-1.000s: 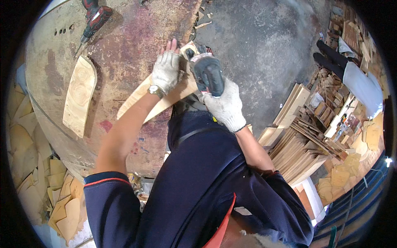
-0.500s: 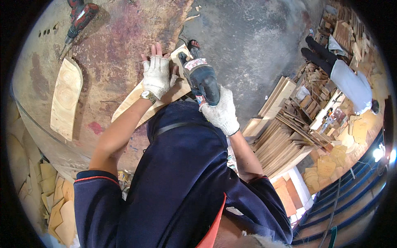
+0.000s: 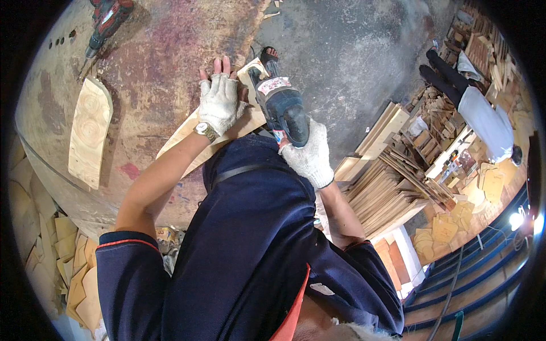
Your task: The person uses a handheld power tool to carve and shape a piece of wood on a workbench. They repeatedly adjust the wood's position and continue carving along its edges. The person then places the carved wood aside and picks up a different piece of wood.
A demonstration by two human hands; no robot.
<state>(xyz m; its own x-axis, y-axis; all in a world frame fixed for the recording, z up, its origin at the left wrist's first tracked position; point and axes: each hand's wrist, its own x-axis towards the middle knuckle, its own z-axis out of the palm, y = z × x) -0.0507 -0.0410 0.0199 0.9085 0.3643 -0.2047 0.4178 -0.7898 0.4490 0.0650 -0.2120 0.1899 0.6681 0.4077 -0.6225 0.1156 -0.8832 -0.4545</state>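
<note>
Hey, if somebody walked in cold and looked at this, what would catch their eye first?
Probably the blue and black power tool at top centre, gripped by the gloved right hand and set against a pale wooden board. The gloved left hand lies flat on that board, on a worn, stained workbench. Next, the heap of stacked wood pieces on the floor to the right, with another person standing beyond it.

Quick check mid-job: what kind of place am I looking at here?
Most likely a woodworking shop. The right hand grips a dark blue power tool on a pale wooden board, and stacks of cut timber planks stand beside the stained round worktable.
</note>
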